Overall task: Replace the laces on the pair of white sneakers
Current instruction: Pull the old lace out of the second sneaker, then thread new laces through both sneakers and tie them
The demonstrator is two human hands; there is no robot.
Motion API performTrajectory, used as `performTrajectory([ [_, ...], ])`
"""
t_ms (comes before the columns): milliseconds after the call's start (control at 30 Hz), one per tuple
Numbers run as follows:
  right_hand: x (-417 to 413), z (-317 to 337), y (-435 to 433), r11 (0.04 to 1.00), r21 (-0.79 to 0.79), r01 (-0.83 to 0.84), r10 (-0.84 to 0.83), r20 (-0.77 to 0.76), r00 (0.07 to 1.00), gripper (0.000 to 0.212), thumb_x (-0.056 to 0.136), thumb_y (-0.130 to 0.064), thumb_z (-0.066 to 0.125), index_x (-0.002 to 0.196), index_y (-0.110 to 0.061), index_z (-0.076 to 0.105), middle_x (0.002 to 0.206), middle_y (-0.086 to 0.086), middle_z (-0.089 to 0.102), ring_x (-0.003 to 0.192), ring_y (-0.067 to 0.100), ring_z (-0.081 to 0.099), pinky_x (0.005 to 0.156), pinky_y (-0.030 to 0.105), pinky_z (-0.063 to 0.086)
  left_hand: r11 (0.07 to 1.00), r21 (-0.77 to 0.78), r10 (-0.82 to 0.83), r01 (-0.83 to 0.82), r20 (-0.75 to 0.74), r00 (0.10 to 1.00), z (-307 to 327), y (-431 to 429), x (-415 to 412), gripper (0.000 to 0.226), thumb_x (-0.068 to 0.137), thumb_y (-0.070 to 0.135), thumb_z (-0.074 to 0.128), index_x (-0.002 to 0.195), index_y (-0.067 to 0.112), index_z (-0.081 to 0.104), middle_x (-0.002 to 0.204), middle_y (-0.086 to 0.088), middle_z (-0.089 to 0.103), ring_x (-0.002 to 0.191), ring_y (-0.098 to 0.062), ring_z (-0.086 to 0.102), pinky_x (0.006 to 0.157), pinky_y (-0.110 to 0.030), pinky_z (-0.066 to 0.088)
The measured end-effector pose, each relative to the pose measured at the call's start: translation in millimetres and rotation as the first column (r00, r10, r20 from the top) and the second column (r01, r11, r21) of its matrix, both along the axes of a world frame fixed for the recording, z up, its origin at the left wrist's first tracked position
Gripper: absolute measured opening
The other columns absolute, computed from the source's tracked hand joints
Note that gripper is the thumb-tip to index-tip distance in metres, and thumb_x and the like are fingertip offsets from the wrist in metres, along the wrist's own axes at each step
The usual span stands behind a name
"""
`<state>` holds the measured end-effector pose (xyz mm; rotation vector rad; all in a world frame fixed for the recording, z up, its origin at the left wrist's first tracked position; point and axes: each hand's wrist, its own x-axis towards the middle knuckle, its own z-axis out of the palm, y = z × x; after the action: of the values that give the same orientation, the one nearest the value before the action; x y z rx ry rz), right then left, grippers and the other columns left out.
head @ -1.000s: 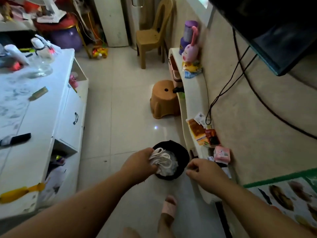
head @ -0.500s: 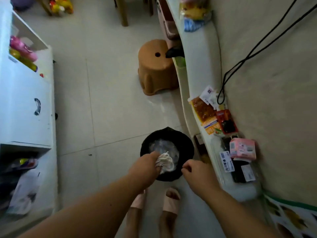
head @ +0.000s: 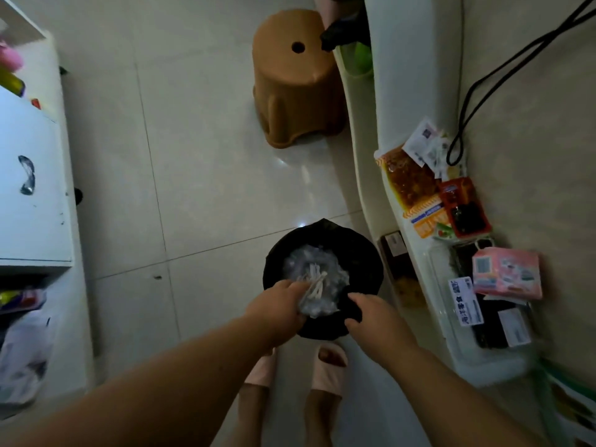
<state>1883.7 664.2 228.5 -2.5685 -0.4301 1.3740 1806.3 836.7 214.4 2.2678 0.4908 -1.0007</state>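
Over the bin (head: 371, 262), the left hand (head: 277, 309) pinches the white laces (head: 314, 283) together with clear plastic. The right hand (head: 371, 317) is at the rim; if it grips, I cannot tell. Better to release low, well inside.

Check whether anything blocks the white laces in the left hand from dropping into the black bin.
Nothing visible does. The left hand holds the white laces directly over the open black bin; only clear plastic lies inside. The right hand sits beside them.

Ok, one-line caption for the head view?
Left hand holds white laces over the black-lined bin, right hand at its rim.
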Motion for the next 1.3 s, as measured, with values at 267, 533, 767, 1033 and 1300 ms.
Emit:
performTrajectory([
  [267,14,129,4,0.979,-0.02,-0.201,0.201,0.042,0.979,0.044,0.092,-0.036,0.052,0.134,-0.023,0.049,0.131,0.004,0.052,0.116,0.021,0.052,0.093,0.032,0.046,0.998,0.051,-0.029,0.027,0.035,0.999,131,24,-9,0.04,0.092,0.029,0.053,0.132,0.024,0.05,0.128,-0.003,0.058,0.115,-0.023,0.055,0.094,-0.034,0.046],
  [533,0,293,-1,0.925,0.056,-0.377,0.364,0.165,0.917,0.046,0.089,-0.041,0.056,0.133,-0.026,0.052,0.129,-0.001,0.058,0.114,0.016,0.055,0.093,0.029,0.046,0.992,0.129,-0.01,-0.019,0.221,0.975,310,37,-52,0.038,0.092,0.031,0.055,0.129,0.029,0.053,0.123,0.005,0.061,0.109,-0.014,0.057,0.094,-0.03,0.046],
  [767,-36,373,15,0.775,0.119,-0.621,0.57,0.294,0.767,0.04,0.091,-0.038,0.055,0.13,-0.029,0.053,0.124,-0.003,0.059,0.11,0.014,0.056,0.088,0.025,0.045,0.923,0.104,0.295,-0.37,0.425,0.856,389,13,-136,0.035,0.09,0.036,0.057,0.125,0.035,0.055,0.114,0.014,0.064,0.098,-0.001,0.059,0.089,-0.023,0.048],
  [1033,-129,401,89,0.409,0.109,-0.906,0.867,0.266,0.422,0.045,0.088,-0.046,0.059,0.131,-0.034,0.052,0.126,-0.008,0.059,0.112,0.01,0.056,0.094,0.024,0.044,0.652,0.013,0.671,-0.758,0.455,0.585,412,-38,-271,0.032,0.089,0.036,0.058,0.12,0.034,0.058,0.11,0.015,0.064,0.095,0.0,0.059,0.088,-0.025,0.049],
  [1300,-277,408,95,0.146,0.156,-0.977,0.938,0.293,0.187,0.042,0.091,-0.046,0.057,0.131,-0.033,0.052,0.127,-0.008,0.058,0.112,0.009,0.055,0.097,0.026,0.044,0.3,-0.029,0.815,-0.954,0.527,0.24,421,-95,-434,0.029,0.088,0.034,0.059,0.118,0.034,0.06,0.1,0.02,0.059,0.09,0.005,0.058,0.079,-0.014,0.048],
])
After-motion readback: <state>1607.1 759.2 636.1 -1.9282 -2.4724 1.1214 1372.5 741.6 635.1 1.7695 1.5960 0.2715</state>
